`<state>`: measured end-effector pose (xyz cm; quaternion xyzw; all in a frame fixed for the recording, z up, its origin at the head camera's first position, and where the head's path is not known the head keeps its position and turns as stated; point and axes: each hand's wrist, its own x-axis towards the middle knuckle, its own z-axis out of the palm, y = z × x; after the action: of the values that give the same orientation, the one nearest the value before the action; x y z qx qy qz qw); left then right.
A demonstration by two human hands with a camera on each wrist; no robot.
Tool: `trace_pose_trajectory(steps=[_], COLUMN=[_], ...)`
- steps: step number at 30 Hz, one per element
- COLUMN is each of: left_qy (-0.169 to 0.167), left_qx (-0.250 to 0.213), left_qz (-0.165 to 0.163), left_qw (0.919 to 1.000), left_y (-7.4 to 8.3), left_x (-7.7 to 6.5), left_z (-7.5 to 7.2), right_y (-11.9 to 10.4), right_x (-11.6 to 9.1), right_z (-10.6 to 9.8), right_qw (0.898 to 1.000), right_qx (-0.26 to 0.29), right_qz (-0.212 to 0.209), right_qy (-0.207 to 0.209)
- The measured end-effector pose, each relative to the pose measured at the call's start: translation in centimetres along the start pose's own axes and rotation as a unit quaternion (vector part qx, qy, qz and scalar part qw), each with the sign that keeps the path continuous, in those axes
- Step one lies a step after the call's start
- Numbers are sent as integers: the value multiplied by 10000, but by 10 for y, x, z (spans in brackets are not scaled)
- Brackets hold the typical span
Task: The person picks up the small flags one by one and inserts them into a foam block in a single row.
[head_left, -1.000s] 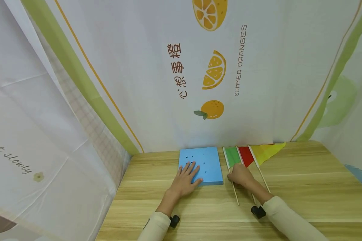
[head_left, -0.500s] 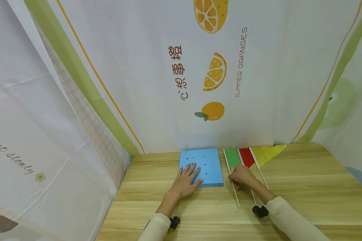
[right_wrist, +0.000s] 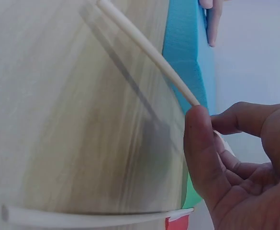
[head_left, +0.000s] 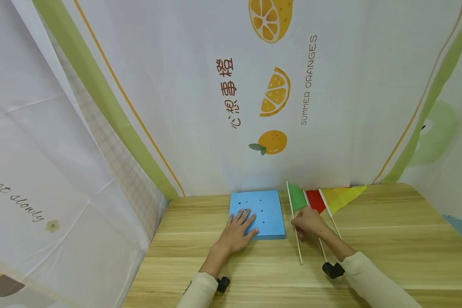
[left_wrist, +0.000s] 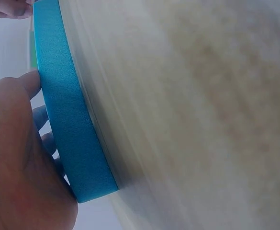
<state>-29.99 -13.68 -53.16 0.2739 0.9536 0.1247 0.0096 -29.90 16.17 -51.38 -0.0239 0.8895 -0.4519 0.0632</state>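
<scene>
three cloth flags on thin pale wooden sticks are seen. the green cloth flag [head_left: 297, 198] is gripped: its stick [right_wrist: 151, 55] is pinched by thumb and forefinger of the right hand [head_left: 309, 221], lower end raised off the table, shadow cast below. cloth partly covered by the hand, mostly hidden in right wrist view. red cloth flag [head_left: 315, 200] is laid just beside, its stick crossed by the hand; yellow cloth flag [head_left: 339, 201] is laid next, lower stick end hidden by the right arm.

square blue foam block [head_left: 273, 214], small dark holes in top, is set left of the green flag. left hand [head_left: 232, 233] is rested on it, fingers spread, nothing gripped; part of the top is covered, most fingertips hidden in left wrist view.

pale wood-grain table [head_left: 262, 273] is cut off at bottom. white curtain [head_left: 177, 107] is hung behind, printed with oranges [head_left: 273, 142]; lettering at far left is cut off.
</scene>
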Motion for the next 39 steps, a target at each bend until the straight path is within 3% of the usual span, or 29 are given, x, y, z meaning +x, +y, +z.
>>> trace_pose_trajectory(steps=[18, 28, 39], left_qy=[12, 2, 22], left_qx=[-18, -116, -120], left_qz=[-6, 25, 15], left_qw=[10000, 9999, 9999], left_y=[-1, 0, 1], left_x=[1, 0, 0], left_z=[-4, -4, -3], right_y=[-22, -38, -55], right_x=[4, 7, 16], right_z=[-23, -36, -39], right_qw=[9956, 9909, 9873], right_qx=[701, 648, 606], right_qz=[-497, -952, -1164], right_qy=[374, 700, 897])
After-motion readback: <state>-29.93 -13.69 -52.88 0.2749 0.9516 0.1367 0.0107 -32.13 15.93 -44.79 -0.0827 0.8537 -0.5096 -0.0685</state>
